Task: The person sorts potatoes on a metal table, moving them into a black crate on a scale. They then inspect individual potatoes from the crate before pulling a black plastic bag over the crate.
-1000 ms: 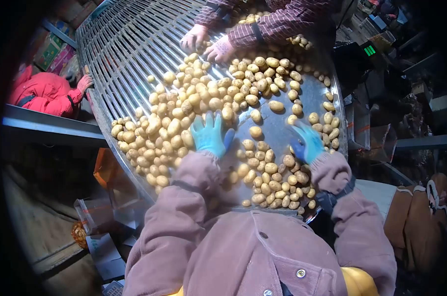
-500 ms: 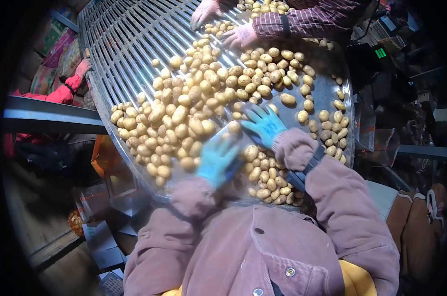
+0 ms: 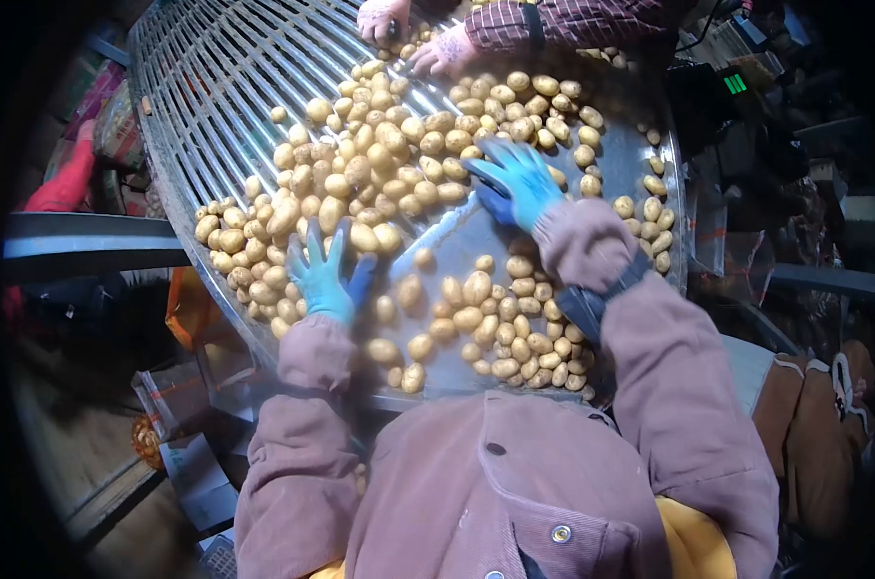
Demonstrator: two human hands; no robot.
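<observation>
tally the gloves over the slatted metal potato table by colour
Light-blue fabric gloves with darker blue thumbs, on the wearer's left hand and right hand: 2
Pale pink fabric gloves on the hands of the person opposite: 2
Total: 4

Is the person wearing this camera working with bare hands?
No, blue gloves cover both the left hand and the right hand.
</observation>
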